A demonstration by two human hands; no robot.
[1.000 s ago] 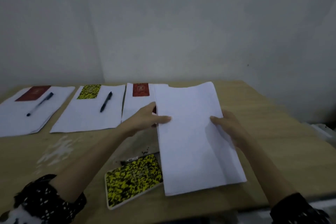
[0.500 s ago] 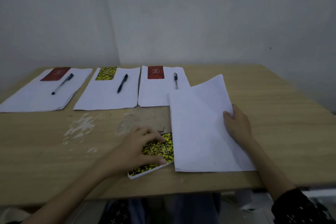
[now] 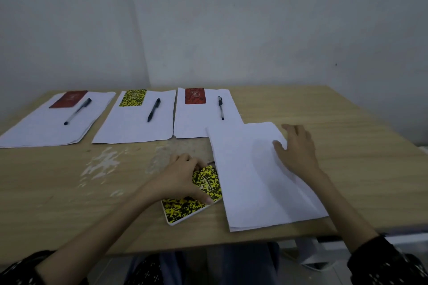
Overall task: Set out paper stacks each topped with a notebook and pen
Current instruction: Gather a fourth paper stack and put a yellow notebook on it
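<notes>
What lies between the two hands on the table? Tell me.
In the head view, between the left hand and right hand lie part of the yellow-black notebook and the near paper stack.

Both arms are bare from about mid-forearm down, no watch, no rings, no bracelets that I can make out. The left hand [image 3: 183, 177] and right hand [image 3: 297, 146] are bare too, nails look short and plain. The sleeves are dark, basically black, with a scatter of tiny white specks, pushed up on the forearms: the left sleeve [image 3: 17, 269] near the left corner, the right sleeve [image 3: 384, 259] near the right one. Same speckled fabric shows on the lap [image 3: 144, 269], beside something bluish-grey.
</notes>
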